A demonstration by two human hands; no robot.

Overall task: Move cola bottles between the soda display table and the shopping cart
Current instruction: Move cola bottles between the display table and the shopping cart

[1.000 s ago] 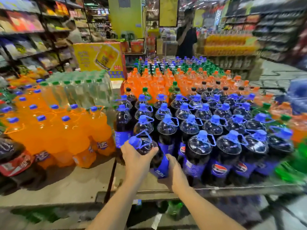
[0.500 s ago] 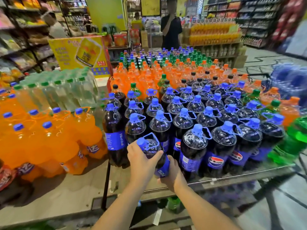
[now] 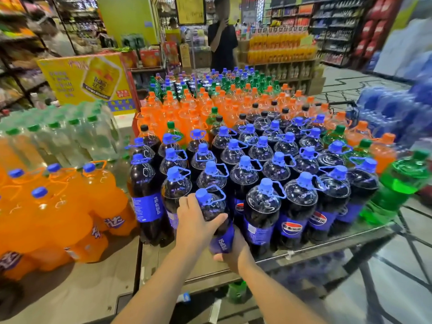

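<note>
Left hand [image 3: 196, 220] gripped around tilted cola bottle [image 3: 214, 213], right hand [image 3: 236, 251] cupped under its base, above tabletop [image 3: 163, 260] edge

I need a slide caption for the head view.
Left hand and right hand grip a tilted blue-capped plastic cola bottle.

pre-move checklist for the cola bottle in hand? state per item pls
1. Left hand grips the bottle at its shoulder: ok.
2. Right hand holds its lower end: ok.
3. Blue cap on, handle loop intact: ok.
4. Bottle upright: not ok, it is tilted, cap toward the left.
5. Bare spot on the table at the front edge, beside the front row: ok.
6. Cart position: cannot tell.
</note>
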